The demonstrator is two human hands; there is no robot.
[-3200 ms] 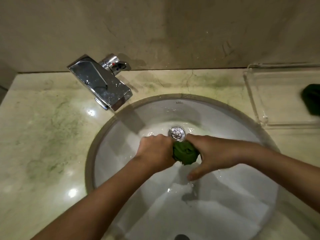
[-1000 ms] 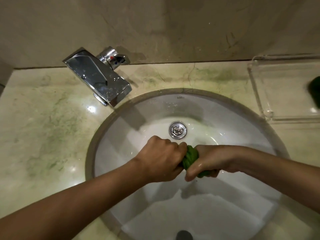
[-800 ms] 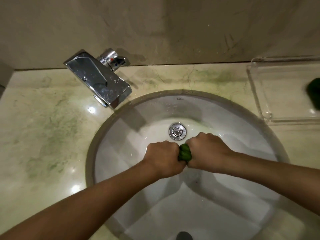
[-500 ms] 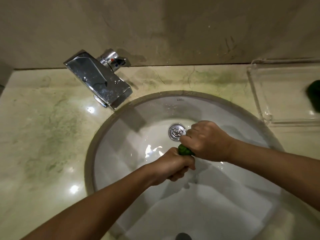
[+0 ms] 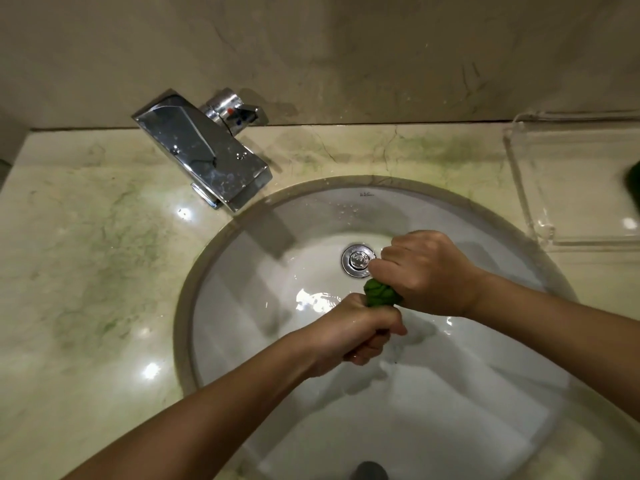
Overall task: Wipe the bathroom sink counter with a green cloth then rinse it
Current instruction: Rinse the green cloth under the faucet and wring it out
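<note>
A green cloth (image 5: 380, 293) is twisted into a tight roll over the white sink basin (image 5: 263, 306). My left hand (image 5: 360, 329) grips its near end, fingers curled under. My right hand (image 5: 427, 271) grips the far end, just right of the chrome drain (image 5: 357, 261). Only a short green knot shows between the two fists. The marble counter (image 5: 86, 271) around the basin carries faint green streaks.
A chrome faucet (image 5: 204, 150) juts from the back left toward the basin, with no water running. A clear acrylic tray (image 5: 540, 202) sits on the counter at the right, with a dark object (image 5: 633, 181) at the frame edge. A wall rises behind.
Both fists were side by side wringing the cloth; now my right hand has rotated up toward the drain and my left has dropped nearer me, twisting the cloth tighter.
</note>
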